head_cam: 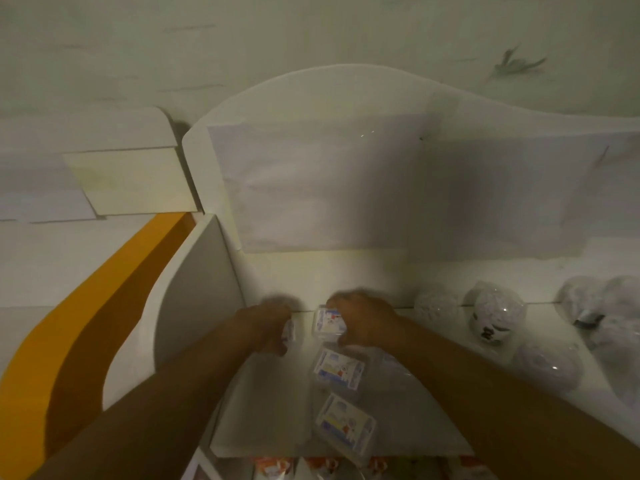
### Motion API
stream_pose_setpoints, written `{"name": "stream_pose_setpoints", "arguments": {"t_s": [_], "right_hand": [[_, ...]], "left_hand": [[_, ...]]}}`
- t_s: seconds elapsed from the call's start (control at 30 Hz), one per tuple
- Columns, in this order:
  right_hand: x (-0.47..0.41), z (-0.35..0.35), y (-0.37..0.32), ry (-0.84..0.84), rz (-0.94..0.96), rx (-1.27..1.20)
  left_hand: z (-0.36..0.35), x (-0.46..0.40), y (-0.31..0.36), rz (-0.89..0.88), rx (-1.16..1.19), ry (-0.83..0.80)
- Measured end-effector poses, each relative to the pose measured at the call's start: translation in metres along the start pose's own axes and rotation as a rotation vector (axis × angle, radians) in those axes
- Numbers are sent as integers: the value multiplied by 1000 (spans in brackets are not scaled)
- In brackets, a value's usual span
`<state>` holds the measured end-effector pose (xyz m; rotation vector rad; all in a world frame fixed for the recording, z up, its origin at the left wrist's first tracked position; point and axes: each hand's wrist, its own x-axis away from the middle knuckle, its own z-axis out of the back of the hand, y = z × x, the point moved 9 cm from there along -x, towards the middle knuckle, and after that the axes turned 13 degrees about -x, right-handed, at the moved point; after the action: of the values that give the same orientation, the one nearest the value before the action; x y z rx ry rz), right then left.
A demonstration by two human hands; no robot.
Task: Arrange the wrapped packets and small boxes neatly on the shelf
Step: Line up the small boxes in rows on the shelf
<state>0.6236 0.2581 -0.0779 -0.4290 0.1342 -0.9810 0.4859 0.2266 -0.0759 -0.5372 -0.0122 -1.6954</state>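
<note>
On the white shelf [349, 275] lie small white boxes with blue and red print. My left hand [268, 323] grips one small box [290, 330] near the shelf's left wall. My right hand [360, 318] grips a second box [327, 322] at the back of a row. Two more boxes lie in front of it, the middle one [341, 368] and the nearest one [346, 424] by the front edge. Round clear-wrapped packets [495, 315] sit to the right.
A curved white side panel [194, 299] bounds the shelf on the left, with an orange band [86, 327] beyond it. A white back panel [381, 188] rises behind. Several wrapped packets [609, 306] crowd the right side. Orange-printed packs [273, 467] show on the level below.
</note>
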Motion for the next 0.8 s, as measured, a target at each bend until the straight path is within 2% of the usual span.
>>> {"name": "stream_pose_setpoints", "arguments": {"t_s": [0.2,0.4,0.57,0.8], "right_hand": [[1,8,25,-16,-27,19],[0,1,16,31,-14,-64],[-5,-4,15,61,-41,-74],[9,7,15,49,-30,-138]], "left_hand": [[10,-8,-6,-35,-129,99],[8,-13,-4,-54,15,171],[2,-13,-3,-27,38,208],[-2,-12,-1,-7,43,154]]}}
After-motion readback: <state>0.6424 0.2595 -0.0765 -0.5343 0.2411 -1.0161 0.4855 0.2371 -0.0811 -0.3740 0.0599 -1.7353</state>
